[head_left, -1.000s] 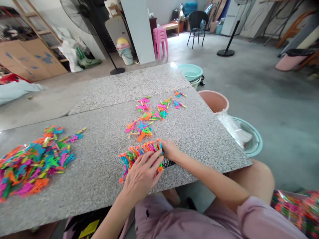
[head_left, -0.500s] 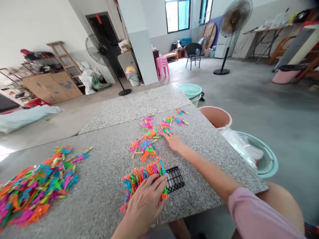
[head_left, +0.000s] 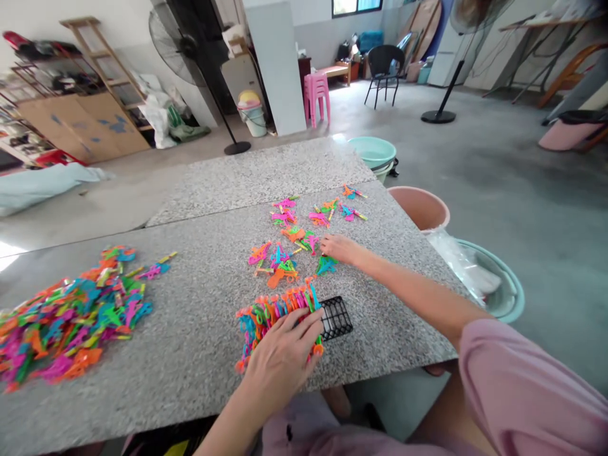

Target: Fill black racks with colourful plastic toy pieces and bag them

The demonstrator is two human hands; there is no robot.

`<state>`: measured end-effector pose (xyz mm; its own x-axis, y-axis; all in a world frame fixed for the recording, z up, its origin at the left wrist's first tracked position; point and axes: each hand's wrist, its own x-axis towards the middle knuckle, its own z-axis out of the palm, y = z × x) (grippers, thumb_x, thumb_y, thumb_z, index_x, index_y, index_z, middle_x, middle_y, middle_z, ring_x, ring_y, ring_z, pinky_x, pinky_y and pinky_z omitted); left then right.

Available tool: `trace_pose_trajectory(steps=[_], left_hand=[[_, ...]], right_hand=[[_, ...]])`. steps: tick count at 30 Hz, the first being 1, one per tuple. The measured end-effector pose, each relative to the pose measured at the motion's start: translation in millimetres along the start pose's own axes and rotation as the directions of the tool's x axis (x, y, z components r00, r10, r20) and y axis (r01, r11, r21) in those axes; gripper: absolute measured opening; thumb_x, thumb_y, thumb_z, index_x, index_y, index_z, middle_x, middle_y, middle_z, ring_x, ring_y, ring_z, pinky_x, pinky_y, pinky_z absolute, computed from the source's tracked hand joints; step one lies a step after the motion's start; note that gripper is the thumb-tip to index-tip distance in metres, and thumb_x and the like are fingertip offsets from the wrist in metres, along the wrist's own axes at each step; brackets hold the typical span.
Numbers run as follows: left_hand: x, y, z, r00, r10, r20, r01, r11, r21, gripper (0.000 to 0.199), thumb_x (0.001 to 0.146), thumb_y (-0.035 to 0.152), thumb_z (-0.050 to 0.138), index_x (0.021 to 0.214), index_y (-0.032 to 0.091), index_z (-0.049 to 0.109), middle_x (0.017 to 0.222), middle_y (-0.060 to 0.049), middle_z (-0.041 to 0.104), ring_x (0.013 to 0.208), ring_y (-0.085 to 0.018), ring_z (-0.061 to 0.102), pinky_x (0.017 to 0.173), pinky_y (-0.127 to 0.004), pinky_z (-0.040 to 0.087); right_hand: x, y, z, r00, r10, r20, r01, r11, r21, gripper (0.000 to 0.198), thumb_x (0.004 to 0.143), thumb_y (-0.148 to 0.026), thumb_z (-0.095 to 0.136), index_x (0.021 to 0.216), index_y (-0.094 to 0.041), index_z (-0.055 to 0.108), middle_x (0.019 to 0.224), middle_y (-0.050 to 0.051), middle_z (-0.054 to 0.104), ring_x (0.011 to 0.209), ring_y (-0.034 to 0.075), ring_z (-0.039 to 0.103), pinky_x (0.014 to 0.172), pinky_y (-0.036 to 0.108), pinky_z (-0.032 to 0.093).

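Two hands, apart, grips unclear: left hand (head_left: 285, 348) over the racked toys (head_left: 253, 326), right hand (head_left: 341, 248) beside loose toys (head_left: 311, 242). Blue-green pieces (head_left: 326, 265) now lie separated, nearer; rack (head_left: 337, 318) remains part-filled.

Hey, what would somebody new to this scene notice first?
Probably the big heap of bright plastic pieces on the left of the speckled table. Next, perhaps, the left hand on a packed colourful row at the near edge, with a black grid showing to its right. Beyond, the right hand is among smaller, loose clusters.
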<state>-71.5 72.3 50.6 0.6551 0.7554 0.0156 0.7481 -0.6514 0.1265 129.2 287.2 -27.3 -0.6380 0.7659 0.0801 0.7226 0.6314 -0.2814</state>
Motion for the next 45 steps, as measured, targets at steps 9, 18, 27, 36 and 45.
trace_pose_trajectory(steps=[9,18,27,36,45], left_hand=[[3,2,3,0.999,0.018,-0.042,-0.018,1.000,-0.001,0.031,0.092,0.024,0.054,0.122,0.019,0.056,0.135,-0.006,0.058,0.124,-0.025,0.051,0.101,-0.042,0.049],[4,6,2,0.999,0.002,-0.038,-0.002,1.000,-0.005,0.029,0.093,0.027,0.054,0.121,0.020,0.054,0.133,-0.005,0.059,0.125,-0.024,0.049,0.102,-0.041,0.047],[-1,6,5,0.994,-0.083,-0.074,0.084,0.996,0.007,0.051,0.094,0.032,0.052,0.141,0.021,0.037,0.127,-0.010,0.059,0.118,-0.024,0.056,0.093,-0.038,0.052],[2,6,3,0.994,-0.072,-0.085,0.073,0.997,0.003,0.045,0.091,0.027,0.054,0.134,0.019,0.044,0.125,-0.010,0.059,0.116,-0.023,0.058,0.091,-0.036,0.054],[0,4,7,0.994,-0.058,-0.095,0.059,0.998,0.012,0.050,0.091,0.028,0.055,0.138,0.018,0.042,0.126,-0.012,0.060,0.117,-0.024,0.058,0.092,-0.037,0.054]], right_hand=[[-129,-23,19,0.929,0.370,0.003,-0.315,0.786,0.531,0.004,0.086,-0.018,0.055,0.087,-0.015,0.058,0.073,0.005,0.064,0.064,0.015,0.059,0.060,0.025,0.046],[-156,-140,72,0.865,0.498,0.062,-0.416,0.644,0.641,0.006,0.078,-0.024,0.063,0.081,-0.020,0.060,0.068,0.003,0.067,0.065,0.020,0.064,0.059,0.026,0.044],[-140,-134,50,0.880,0.461,0.109,-0.455,0.756,0.471,0.009,0.070,-0.023,0.067,0.067,-0.020,0.058,0.061,0.000,0.064,0.055,0.015,0.057,0.051,0.024,0.029],[-144,-123,50,0.870,0.479,0.114,-0.426,0.618,0.661,0.006,0.070,-0.022,0.069,0.072,-0.017,0.065,0.063,-0.001,0.065,0.058,0.014,0.057,0.053,0.021,0.035],[-138,-138,42,0.875,0.473,0.100,-0.481,0.828,0.287,0.008,0.074,-0.023,0.065,0.079,-0.018,0.069,0.069,0.006,0.069,0.065,0.020,0.064,0.055,0.025,0.032]])
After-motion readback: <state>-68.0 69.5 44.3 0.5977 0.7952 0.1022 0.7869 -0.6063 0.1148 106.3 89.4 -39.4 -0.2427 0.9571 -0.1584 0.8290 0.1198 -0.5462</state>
